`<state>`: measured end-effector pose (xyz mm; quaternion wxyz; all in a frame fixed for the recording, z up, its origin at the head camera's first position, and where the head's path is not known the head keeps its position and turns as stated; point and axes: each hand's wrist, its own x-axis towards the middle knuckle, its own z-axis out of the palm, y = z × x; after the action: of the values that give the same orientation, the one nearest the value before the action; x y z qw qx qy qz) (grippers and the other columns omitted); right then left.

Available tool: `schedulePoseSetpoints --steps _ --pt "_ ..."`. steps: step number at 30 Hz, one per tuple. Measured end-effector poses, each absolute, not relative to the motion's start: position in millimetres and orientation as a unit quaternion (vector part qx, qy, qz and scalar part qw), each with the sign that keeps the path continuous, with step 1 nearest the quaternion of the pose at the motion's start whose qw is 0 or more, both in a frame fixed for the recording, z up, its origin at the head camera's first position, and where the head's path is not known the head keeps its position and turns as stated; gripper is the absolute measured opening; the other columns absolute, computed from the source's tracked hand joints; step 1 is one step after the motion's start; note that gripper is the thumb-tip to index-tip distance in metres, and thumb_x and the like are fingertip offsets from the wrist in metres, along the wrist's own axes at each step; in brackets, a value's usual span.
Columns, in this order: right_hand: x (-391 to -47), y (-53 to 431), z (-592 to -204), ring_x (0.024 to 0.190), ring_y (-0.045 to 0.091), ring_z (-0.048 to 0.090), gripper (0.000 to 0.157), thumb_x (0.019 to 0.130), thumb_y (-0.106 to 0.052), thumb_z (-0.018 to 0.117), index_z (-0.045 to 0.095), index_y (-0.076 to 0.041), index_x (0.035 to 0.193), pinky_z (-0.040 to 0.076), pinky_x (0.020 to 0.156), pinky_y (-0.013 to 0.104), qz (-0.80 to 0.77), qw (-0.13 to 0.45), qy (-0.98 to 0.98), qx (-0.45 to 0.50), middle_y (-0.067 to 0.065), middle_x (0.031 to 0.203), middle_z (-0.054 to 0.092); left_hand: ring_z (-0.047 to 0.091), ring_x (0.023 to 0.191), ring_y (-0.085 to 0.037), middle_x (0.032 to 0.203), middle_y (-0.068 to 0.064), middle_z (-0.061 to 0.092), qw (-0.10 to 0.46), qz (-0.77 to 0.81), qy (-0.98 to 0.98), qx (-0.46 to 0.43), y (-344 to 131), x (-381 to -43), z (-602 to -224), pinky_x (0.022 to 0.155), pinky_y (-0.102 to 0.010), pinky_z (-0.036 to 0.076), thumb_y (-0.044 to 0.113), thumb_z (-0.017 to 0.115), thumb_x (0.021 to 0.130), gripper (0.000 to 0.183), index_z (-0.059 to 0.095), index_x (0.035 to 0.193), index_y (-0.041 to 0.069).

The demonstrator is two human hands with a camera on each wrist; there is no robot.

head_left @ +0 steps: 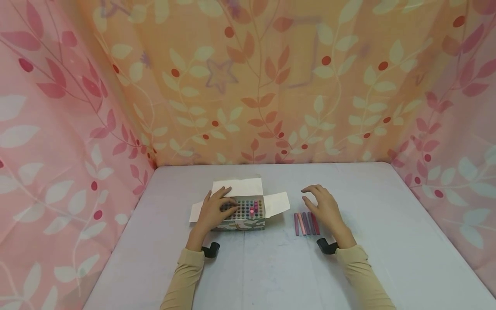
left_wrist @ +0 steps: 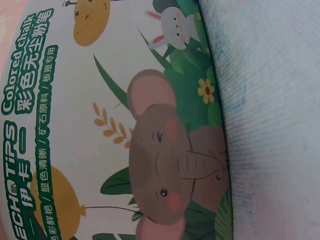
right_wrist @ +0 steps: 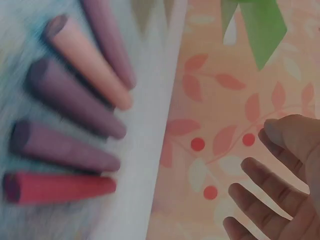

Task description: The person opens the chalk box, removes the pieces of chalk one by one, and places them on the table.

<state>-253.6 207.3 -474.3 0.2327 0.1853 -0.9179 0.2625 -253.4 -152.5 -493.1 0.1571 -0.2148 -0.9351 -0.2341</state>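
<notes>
A white cardboard box of colored chalk (head_left: 244, 224) stands with its flaps spread, showing rows of chalk ends; a few pink sticks (head_left: 252, 211) rise above the others. My left hand (head_left: 214, 211) rests over the box's left part, fingers spread across the rows and back edge. The left wrist view shows only the box's printed front with an elephant (left_wrist: 165, 155), not the hand. To the right, several chalk sticks (right_wrist: 75, 97) in pink, peach, purple and red lie side by side. Just above them hovers my right hand (head_left: 324, 207), fingers apart with nothing between them.
The box's right flap (head_left: 277, 203) sticks out toward the loose chalk, and its back flap (head_left: 237, 187) is folded outward. A white cloth covers the table (head_left: 271, 271). Patterned curtains (head_left: 248, 86) enclose the back and both sides.
</notes>
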Motion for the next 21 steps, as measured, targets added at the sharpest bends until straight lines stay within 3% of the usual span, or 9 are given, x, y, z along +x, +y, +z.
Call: schedulePoseSetpoints --steps 9,21 --pt "-257 177 -468 0.097 0.025 0.051 0.016 0.078 -0.017 0.065 0.063 -0.015 0.094 0.046 0.075 0.044 0.281 0.281 -0.888 0.23 0.005 0.108 0.056 0.03 0.128 -0.023 0.133 -0.002 0.042 0.158 -0.238 -0.933 -0.218 -153 -253 -494 0.109 -0.05 0.008 0.041 0.064 0.075 0.012 0.065 0.084 0.032" --pt "-257 138 -474 0.101 0.024 0.05 0.015 0.078 -0.022 0.066 0.064 -0.018 0.092 0.041 0.082 0.048 0.284 0.271 -0.874 0.286 0.005 0.109 0.055 0.03 0.127 -0.024 0.133 -0.003 0.042 0.162 -0.236 -0.932 -0.221 -153 -255 -494 0.108 -0.051 0.009 0.041 0.065 0.075 0.011 0.065 0.084 0.033"
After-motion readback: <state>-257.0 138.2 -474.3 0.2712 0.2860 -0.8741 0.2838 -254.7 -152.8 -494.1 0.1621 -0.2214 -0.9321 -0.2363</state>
